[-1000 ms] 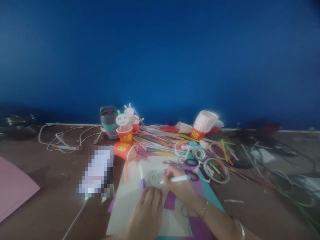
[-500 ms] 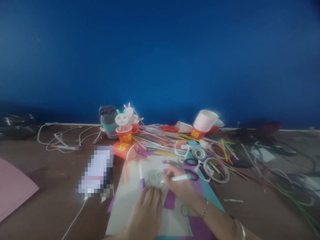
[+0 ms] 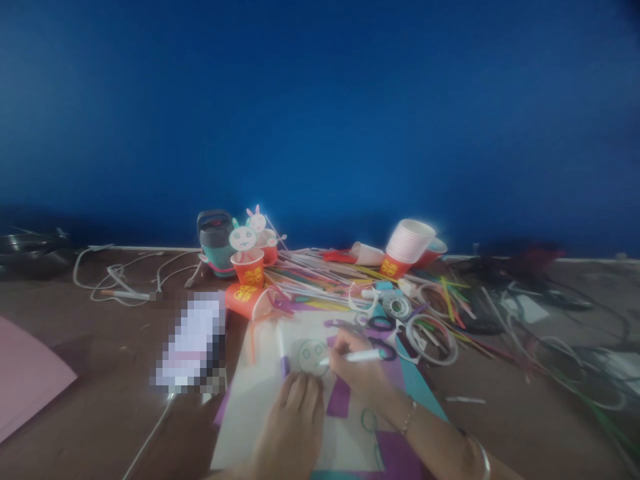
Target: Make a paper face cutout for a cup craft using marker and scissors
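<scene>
My right hand is closed round a white marker, its tip touching or just over a round face drawn in green on white paper. Flat on the same paper, just below the drawing, rests my left hand, fingers stretched out together. A second pen with a purple end lies left of the face. Dark-handled scissors lie beyond my right hand, which partly covers them. A green circle is drawn lower on the paper, beside my right wrist.
A phone with a cable is at left. A tipped red cup lies near the paper's far edge. Behind are a cup with a rabbit figure, pipe cleaners, stacked cups and a tape roll.
Very little differs. The view has shifted slightly; both hands keep their places, and the marker stays at the right side of the drawn face.
</scene>
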`<state>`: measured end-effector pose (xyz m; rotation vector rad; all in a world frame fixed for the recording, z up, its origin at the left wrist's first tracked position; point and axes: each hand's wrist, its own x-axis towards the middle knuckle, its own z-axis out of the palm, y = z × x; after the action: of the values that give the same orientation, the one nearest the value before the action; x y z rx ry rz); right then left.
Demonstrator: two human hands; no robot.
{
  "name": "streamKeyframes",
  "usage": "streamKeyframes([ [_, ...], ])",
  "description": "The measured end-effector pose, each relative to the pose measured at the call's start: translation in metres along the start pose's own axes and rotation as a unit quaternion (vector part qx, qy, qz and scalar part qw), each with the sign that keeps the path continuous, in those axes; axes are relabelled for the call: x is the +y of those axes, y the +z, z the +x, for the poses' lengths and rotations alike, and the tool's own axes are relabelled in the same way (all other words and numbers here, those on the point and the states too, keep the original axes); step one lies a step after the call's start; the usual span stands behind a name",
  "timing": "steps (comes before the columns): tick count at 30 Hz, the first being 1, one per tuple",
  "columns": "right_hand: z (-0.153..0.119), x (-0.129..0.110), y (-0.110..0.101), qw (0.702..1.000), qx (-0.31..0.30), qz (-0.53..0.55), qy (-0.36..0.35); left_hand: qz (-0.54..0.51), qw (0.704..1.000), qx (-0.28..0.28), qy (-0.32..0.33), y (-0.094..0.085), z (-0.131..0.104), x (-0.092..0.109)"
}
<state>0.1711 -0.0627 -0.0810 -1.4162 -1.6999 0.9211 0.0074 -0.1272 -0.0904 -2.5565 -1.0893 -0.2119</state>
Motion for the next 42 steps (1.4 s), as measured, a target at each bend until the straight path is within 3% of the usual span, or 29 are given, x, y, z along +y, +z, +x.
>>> streamKeyframes([
  [3,0.0000,-0.0014,-0.0014,0.999,-0.033,-0.012,-0.023,-0.005,1.000,-0.025,0.005,-0.0004,-0.0001,0.0000],
  [9,0.0002,0.0032,0.0003,0.999,-0.037,-0.006,-0.039,-0.008,0.999,-0.039,0.005,0.0004,-0.0009,0.0006],
  [21,-0.0003,0.0025,0.0009,0.998,-0.042,-0.001,-0.046,-0.010,1.000,-0.015,-0.006,0.0011,0.0008,0.0018],
  [26,-0.0005,0.0038,0.0018,0.998,-0.044,-0.006,-0.049,-0.005,0.999,-0.036,0.002,0.0008,-0.0004,0.0005],
  [35,-0.0006,0.0051,0.0024,0.998,-0.052,0.001,-0.039,0.001,1.000,0.018,-0.009,0.0005,0.0019,0.0017],
  [42,0.0001,0.0067,0.0035,0.998,-0.059,0.013,-0.033,0.004,1.000,0.005,-0.008,-0.0001,0.0008,0.0013],
])
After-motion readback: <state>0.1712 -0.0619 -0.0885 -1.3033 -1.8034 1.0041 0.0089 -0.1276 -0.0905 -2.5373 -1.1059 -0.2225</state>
